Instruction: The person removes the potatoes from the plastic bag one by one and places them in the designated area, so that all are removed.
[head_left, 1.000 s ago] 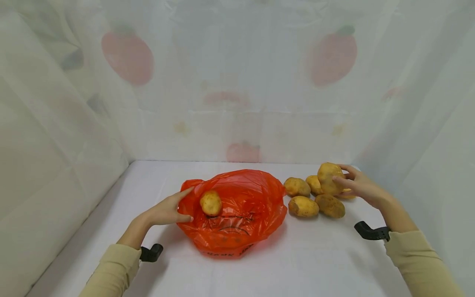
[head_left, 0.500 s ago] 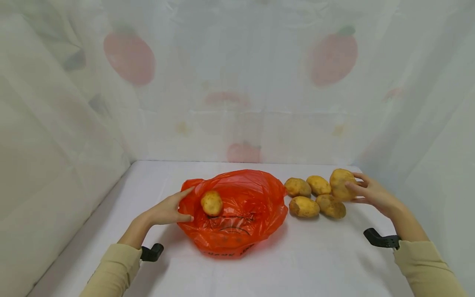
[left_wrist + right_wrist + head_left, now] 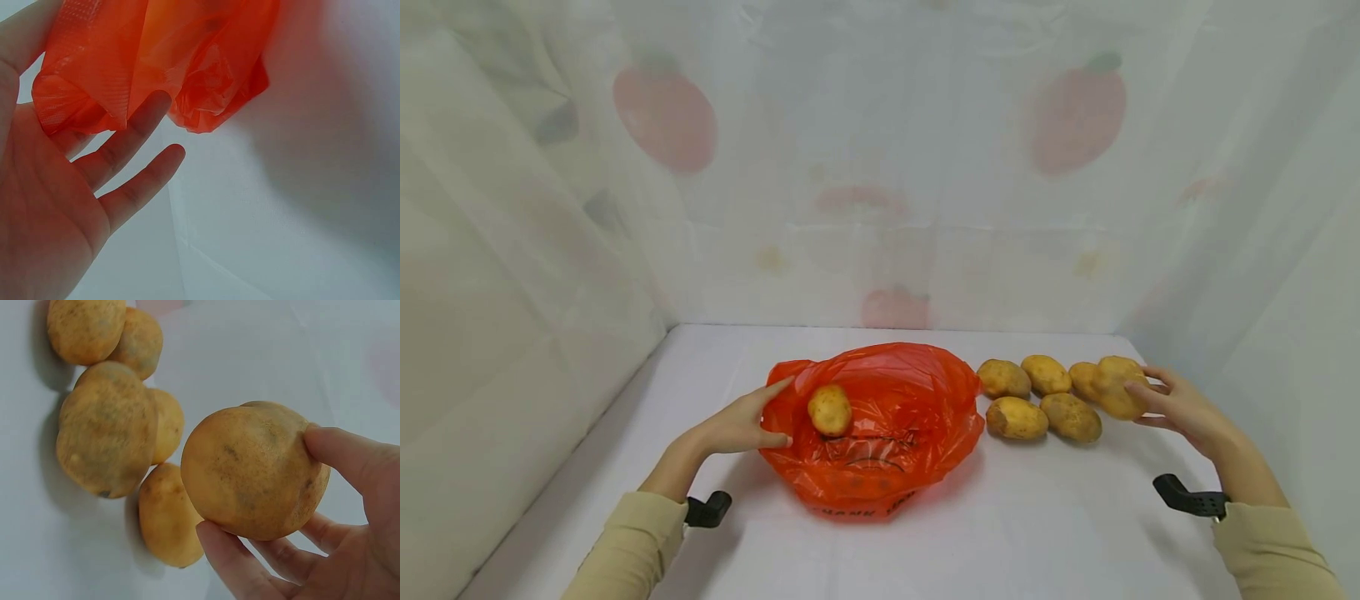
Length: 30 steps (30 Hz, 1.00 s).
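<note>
At the far right of the head view, my right hand (image 3: 1187, 408) holds a large yellow-brown potato (image 3: 1117, 387) between thumb and fingertips. The right wrist view shows this potato (image 3: 253, 472) close up, thumb on one side and fingers on the other. An orange-red plastic bag (image 3: 887, 475) lies spread with its mouth facing up. Another potato (image 3: 830, 410) rests inside the bag, towards the left. My left hand (image 3: 733, 425) is at the bag's left side, thumb and index finger spread apart against its edge. In the left wrist view, its extended fingers (image 3: 115, 153) touch the crinkled bag (image 3: 150, 62).
Several loose potatoes lie between the bag and my right hand, including a front-left potato (image 3: 1017, 418), a front-right potato (image 3: 1071, 418) and a back potato (image 3: 1047, 375). A white cloth (image 3: 985, 533) covers the table. Pale curtains (image 3: 880, 167) with printed fruit enclose the back and sides.
My right hand has carried the held potato rightward and a little towards me, uncovering more of the loose potatoes behind. My left hand and the bag have stayed in place.
</note>
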Tool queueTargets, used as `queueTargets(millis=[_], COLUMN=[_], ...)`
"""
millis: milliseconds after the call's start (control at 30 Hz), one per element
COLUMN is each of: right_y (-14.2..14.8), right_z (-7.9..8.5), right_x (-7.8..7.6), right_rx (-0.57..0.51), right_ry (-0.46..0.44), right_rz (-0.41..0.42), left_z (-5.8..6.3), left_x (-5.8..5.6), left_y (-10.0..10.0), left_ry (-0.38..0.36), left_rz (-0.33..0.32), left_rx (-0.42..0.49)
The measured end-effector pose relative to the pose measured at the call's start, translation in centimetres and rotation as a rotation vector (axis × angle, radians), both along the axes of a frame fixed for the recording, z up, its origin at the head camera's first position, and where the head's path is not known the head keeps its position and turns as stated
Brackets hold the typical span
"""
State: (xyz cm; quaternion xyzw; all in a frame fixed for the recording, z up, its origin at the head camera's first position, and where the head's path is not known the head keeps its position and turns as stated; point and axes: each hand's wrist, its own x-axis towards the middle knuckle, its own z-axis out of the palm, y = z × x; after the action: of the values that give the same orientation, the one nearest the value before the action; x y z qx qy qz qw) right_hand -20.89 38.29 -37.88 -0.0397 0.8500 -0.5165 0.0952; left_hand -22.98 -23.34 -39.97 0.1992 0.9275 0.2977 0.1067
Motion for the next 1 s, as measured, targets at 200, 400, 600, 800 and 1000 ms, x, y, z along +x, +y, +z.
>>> queueTargets(millis=[200,400,600,800,1000], right_y=[0.6,1.5,2.0,2.2,2.2], right_z=[-0.8,-1.8,-2.9,-3.8,-4.4], right_x=[0.3,0.4,0.4,0.5,0.5], right_rx=[0.018,0.028,0.042,0.072,0.088], right_ry=[-0.013,-0.013,-0.057,-0.120,-0.134], right_rz=[-0.018,-0.028,-0.038,-0.043,-0.045], left_z=[0.0,0.1,-0.1,0.0,0.2], left_x=[0.0,0.1,0.1,0.2,0.3], left_y=[0.0,0.1,0.0,0.1,0.0], left_ry=[0.001,-0.002,-0.007,-0.012,-0.011], left_rz=[0.003,0.006,0.011,0.020,0.020], left_rx=[0.001,0.006,0.005,0.005,0.005])
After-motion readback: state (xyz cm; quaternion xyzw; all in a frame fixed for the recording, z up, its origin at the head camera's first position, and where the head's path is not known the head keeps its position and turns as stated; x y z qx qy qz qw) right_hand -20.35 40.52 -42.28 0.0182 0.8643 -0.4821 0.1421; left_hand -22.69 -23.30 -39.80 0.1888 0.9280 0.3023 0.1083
